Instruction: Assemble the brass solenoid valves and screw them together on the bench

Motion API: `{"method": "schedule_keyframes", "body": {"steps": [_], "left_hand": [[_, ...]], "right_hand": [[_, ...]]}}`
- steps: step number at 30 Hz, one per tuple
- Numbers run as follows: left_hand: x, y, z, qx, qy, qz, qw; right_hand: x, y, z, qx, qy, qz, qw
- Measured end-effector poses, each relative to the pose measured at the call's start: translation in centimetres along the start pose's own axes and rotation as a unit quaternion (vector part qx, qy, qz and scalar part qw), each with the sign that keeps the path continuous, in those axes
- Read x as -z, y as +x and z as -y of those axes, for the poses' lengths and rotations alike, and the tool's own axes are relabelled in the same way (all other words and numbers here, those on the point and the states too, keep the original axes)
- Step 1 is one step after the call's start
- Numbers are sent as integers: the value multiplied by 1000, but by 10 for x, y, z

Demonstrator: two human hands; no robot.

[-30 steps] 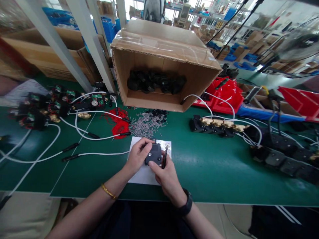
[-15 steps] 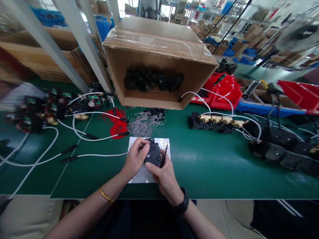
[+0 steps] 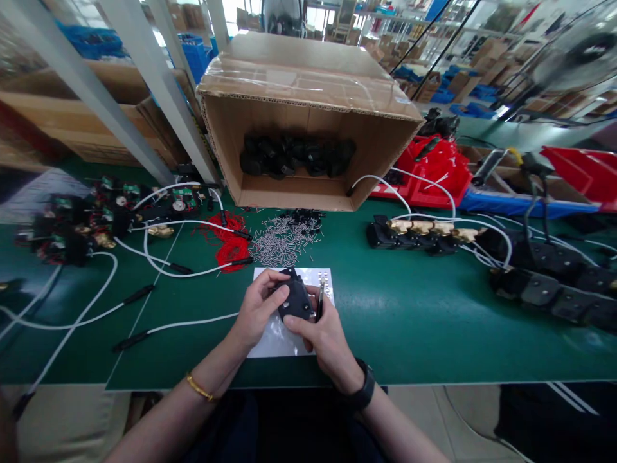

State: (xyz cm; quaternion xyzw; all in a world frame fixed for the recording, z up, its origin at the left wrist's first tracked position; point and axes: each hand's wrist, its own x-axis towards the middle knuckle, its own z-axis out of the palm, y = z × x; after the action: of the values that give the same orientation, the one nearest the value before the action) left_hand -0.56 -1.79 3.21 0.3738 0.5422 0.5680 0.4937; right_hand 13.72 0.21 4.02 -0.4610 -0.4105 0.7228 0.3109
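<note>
Okay, black housing (image 3: 299,300) turned slightly versus half a second ago; white cable (image 3: 193,322), lower left, swung down. Left hand (image 3: 257,310) grips housing's left side; right hand (image 3: 329,334) pinches lower right, plus slim dark tool (image 3: 320,302). Housing's over white sheet (image 3: 276,339), lower centre. Likely mid-reorientation.

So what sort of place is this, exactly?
Probably an electronics assembly workshop: small metal pieces, perhaps screws, lie heaped on a green workbench, open units with exposed circuit boards sit at the left, and cardboard boxes stand around.
</note>
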Motion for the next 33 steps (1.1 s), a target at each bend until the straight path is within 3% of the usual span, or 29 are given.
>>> {"method": "schedule_keyframes", "body": {"steps": [2,6,8,10,11,13,17,20,22,24,28,33], "left_hand": [[0,3,-1,-8,36,9,999],[-1,5,3,-71,124,103,984],[-3,4,8,-90,172,91,977],[-6,3,13,-65,196,62,976],[-8,3,15,-53,198,52,977],[-11,3,20,-55,199,50,977],[-13,4,31,-101,201,48,973],[-15,3,37,-142,197,53,969],[-15,1,40,-166,195,78,963],[-16,1,40,-179,198,94,959],[-16,2,36,-146,207,63,965],[-18,0,27,-114,228,23,967]], "right_hand": [[2,0,3,-3,-12,4,1000],[8,2,1,-4,-34,4,999],[12,3,-1,18,-77,10,997],[17,4,3,77,-179,2,981],[21,4,8,117,-249,-8,961],[27,6,22,192,-403,-6,895],[33,12,53,265,-608,120,739],[33,11,62,294,-645,167,685],[33,4,64,308,-647,159,680],[38,-6,67,324,-625,122,699],[64,-13,69,322,-581,-27,747],[105,6,31,241,-578,-105,772]]}}
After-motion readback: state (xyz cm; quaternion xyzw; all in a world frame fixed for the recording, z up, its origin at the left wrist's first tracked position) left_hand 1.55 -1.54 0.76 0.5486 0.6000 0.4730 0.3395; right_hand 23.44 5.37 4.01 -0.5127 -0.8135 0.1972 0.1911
